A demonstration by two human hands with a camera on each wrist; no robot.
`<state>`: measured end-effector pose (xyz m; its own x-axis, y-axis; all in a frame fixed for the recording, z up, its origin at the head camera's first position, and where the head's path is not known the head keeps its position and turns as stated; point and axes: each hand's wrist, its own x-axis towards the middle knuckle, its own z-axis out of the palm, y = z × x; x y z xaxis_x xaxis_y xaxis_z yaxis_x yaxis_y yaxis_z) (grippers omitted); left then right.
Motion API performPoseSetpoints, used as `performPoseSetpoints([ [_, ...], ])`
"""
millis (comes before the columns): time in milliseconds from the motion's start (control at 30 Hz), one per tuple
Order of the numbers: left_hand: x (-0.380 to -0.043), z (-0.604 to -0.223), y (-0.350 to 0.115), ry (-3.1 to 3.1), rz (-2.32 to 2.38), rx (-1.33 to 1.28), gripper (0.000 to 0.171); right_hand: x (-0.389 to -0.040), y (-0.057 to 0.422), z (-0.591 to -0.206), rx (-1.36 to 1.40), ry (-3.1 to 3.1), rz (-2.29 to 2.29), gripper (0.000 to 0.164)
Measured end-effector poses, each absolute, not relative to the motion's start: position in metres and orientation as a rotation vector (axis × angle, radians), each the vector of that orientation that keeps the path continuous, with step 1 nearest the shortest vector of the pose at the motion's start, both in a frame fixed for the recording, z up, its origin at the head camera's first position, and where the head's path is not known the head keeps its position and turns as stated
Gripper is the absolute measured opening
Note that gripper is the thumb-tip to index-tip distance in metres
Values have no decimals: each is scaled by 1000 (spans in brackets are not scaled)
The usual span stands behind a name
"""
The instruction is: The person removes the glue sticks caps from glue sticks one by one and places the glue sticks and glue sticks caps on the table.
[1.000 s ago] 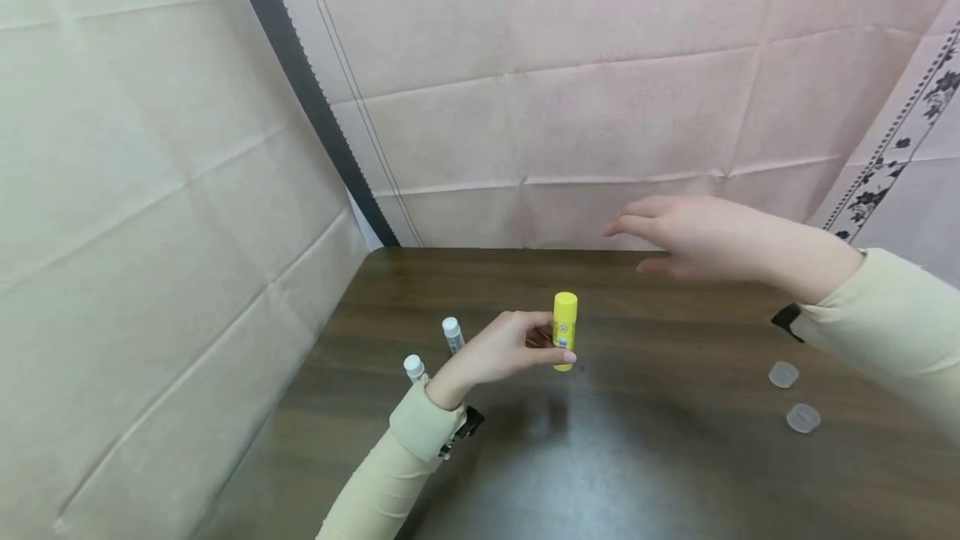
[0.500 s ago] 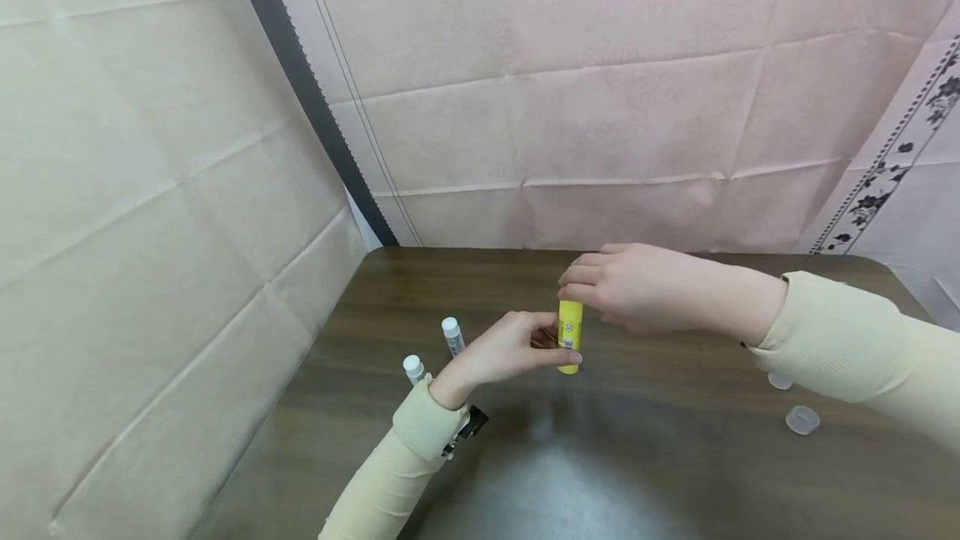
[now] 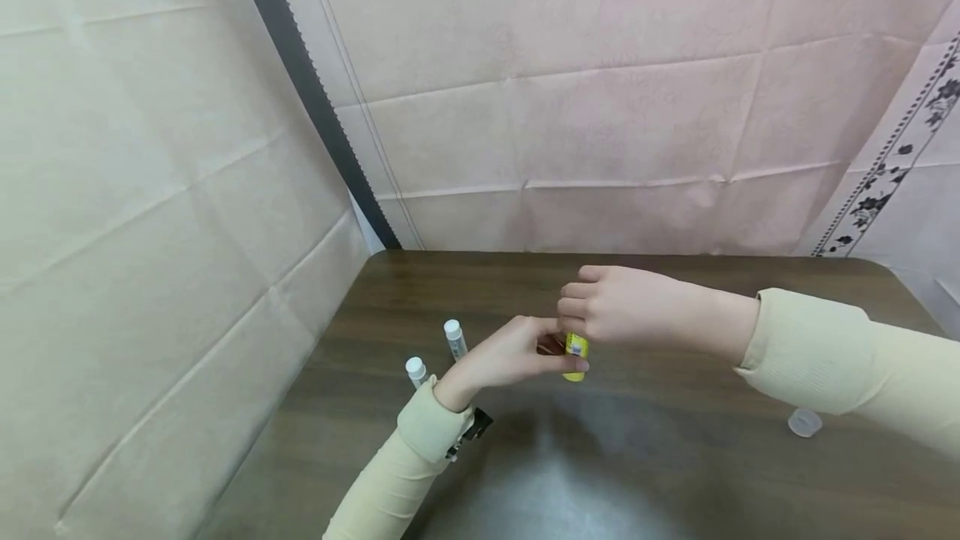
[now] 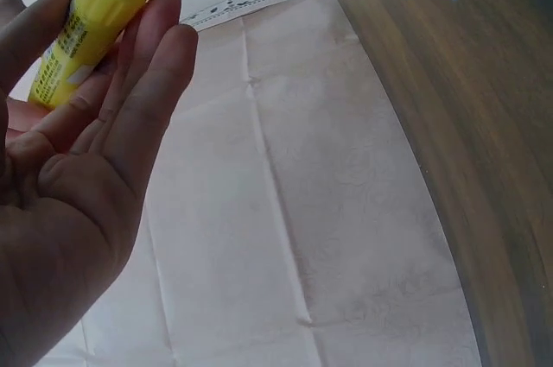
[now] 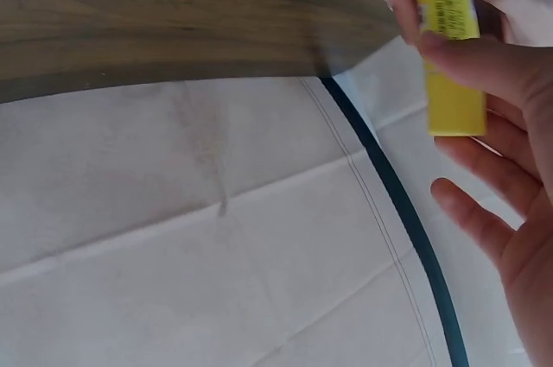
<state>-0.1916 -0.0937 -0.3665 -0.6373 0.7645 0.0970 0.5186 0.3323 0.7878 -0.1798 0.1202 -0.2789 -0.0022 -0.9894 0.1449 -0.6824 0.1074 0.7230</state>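
Note:
A yellow glue stick [image 3: 576,350] stands nearly upright over the table, held by both hands. My left hand [image 3: 513,352] pinches its lower part, with the thumb in front and the fingers behind. From the right, my right hand [image 3: 630,307] grips the upper part and hides the cap in the head view. Printed text on the yellow barrel [image 4: 76,39] shows in the left wrist view, between thumb and fingers. In the right wrist view my right thumb [image 5: 484,65] lies across the glue stick, whose plain yellow end [image 5: 456,115] sticks out past it.
Two white-capped tubes, one farther back [image 3: 453,333] and one nearer [image 3: 416,369], stand left of my left hand, partly hidden by it. A small clear plastic cap [image 3: 805,422] lies on the dark wooden table [image 3: 675,457] at right. Pale cloth [image 3: 600,107] hangs behind.
My right hand has come in from the upper right, moved down onto the glue stick's top and now grips it. The left hand has shifted slightly right and down.

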Motion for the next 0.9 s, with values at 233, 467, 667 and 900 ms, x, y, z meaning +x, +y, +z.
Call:
performPoseSetpoints([
  [233,-190,-369,-91,2321,1191,1159,12,-179,119,-281,1632,-1661,-700,27],
  [467,-187,-371,-86,2352,1238,1192,10,-175,117,-274,1662,-1689,-776,31],
  [667,-184,-370,-84,2366,1219,1201,8,-170,115,-270,1682,-1739,-836,36],
  [900,-183,-371,-82,2363,1190,1210,10,-165,113,-266,1697,-1803,-840,30],
])
